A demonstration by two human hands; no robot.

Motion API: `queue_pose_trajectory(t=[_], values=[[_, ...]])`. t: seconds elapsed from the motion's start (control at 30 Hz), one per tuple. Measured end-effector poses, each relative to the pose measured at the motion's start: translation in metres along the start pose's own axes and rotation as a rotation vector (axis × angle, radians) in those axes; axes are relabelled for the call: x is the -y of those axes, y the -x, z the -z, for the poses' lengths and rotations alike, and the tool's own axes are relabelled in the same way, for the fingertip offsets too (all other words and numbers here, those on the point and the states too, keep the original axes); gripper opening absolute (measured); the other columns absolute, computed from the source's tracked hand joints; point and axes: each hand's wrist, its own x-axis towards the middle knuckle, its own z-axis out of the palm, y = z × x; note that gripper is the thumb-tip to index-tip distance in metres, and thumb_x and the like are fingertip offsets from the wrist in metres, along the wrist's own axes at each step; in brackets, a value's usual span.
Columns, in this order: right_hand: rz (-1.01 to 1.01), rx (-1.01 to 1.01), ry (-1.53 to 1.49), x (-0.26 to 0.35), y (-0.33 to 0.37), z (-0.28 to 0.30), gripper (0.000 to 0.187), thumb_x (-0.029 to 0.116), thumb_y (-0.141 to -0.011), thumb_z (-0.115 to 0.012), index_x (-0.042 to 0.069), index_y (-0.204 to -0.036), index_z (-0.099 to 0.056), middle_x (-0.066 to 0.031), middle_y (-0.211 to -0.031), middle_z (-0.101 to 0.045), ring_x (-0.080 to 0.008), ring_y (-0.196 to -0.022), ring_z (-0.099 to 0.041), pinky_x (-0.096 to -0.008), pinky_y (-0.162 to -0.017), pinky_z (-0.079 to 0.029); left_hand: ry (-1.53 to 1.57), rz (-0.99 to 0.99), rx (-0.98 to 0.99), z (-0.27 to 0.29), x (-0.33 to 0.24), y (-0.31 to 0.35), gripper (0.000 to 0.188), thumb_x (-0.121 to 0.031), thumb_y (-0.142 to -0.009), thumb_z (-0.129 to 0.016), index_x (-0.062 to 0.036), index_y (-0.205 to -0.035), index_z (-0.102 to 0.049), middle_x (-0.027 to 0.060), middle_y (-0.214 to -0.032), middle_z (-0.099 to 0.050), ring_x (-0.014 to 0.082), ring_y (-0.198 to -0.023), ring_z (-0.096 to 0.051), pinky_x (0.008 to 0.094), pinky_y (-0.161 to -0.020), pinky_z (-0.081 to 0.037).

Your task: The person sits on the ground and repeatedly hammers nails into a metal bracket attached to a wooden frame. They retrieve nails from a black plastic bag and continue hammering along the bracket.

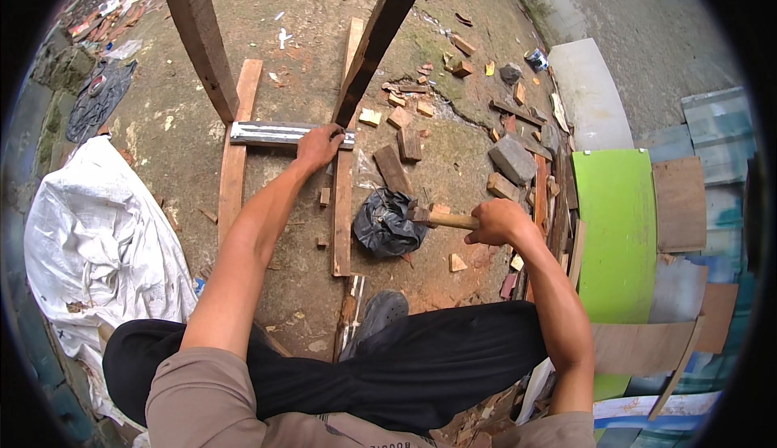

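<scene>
My right hand (499, 223) is wrapped round the wooden handle of a hammer (449, 220), whose head hangs over a black plastic bag (380, 233). My left hand (321, 147) rests at the right end of a dark crosspiece with white stripes (271, 133). Its fingers are pinched together there, and what they hold, if anything, is too small to make out. The crosspiece spans two wooden rails, a left rail (232, 177) and a right rail (342, 205). A left post (198, 39) and a right post (380, 39) rise from the frame near the crosspiece's ends.
Several wood offcuts (409, 144) and a grey block (512, 160) lie right of the frame. A green panel (615, 229) stands among other boards farther right. At the left is a white sack (97, 229). My shoe (384, 315) is close to the right rail's near end.
</scene>
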Motion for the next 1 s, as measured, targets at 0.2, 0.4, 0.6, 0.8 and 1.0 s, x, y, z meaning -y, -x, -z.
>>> queue_pose_trajectory(t=[0.2, 0.4, 0.6, 0.8, 1.0], values=[[0.06, -0.135, -0.104, 0.002, -0.009, -0.002, 0.051, 0.05, -0.08, -0.076, 0.005, -0.104, -0.073, -0.0177, -0.092, -0.073, -0.0355, -0.09, -0.07, -0.0455, -0.08, -0.055, 0.0, -0.025, -0.087, -0.006, -0.001, 0.008, 0.033, -0.04, -0.092, -0.065, -0.0152, -0.112, -0.074, 0.0149, -0.097, -0.074, 0.0336, -0.09, -0.07, 0.0444, -0.08, -0.053], [0.146, -0.415, -0.517, 0.047, -0.027, 0.019, 0.053, 0.052, -0.086, -0.072, 0.001, -0.1, -0.068, -0.0204, -0.078, -0.069, -0.0354, -0.076, -0.069, -0.0477, -0.071, -0.052, 0.07, -0.021, -0.143, -0.007, -0.003, 0.015, 0.031, -0.04, -0.092, -0.066, -0.0165, -0.11, -0.075, 0.0147, -0.099, -0.074, 0.0345, -0.092, -0.07, 0.0443, -0.081, -0.054], [0.153, -0.78, -1.18, 0.148, -0.082, -0.006, 0.038, 0.037, -0.091, -0.07, -0.001, -0.092, -0.068, -0.0166, -0.066, -0.062, -0.0266, -0.063, -0.06, -0.0401, -0.063, -0.049, 0.093, -0.065, -0.183, -0.008, -0.004, 0.022, 0.027, -0.038, -0.091, -0.068, -0.0174, -0.106, -0.077, 0.012, -0.101, -0.074, 0.0323, -0.095, -0.071, 0.0413, -0.081, -0.055], [-0.015, -0.652, -1.185, 0.175, -0.134, -0.039, 0.036, 0.031, -0.084, -0.068, -0.004, -0.096, -0.068, -0.0273, -0.083, -0.068, -0.0435, -0.083, -0.068, -0.0485, -0.077, -0.051, 0.054, -0.107, -0.165, -0.006, -0.006, 0.018, 0.025, -0.035, -0.091, -0.069, -0.0172, -0.105, -0.078, 0.0102, -0.098, -0.075, 0.0307, -0.091, -0.071, 0.0405, -0.077, -0.056], [0.052, -0.795, -1.313, 0.171, -0.124, -0.017, 0.03, 0.027, -0.085, -0.068, -0.002, -0.091, -0.068, -0.0217, -0.073, -0.066, -0.033, -0.067, -0.065, -0.0438, -0.068, -0.051, 0.034, -0.154, -0.217, -0.007, 0.002, 0.02, 0.024, -0.035, -0.09, -0.07, -0.0164, -0.103, -0.078, 0.0115, -0.094, -0.075, 0.0322, -0.088, -0.071, 0.0417, -0.074, -0.056]])
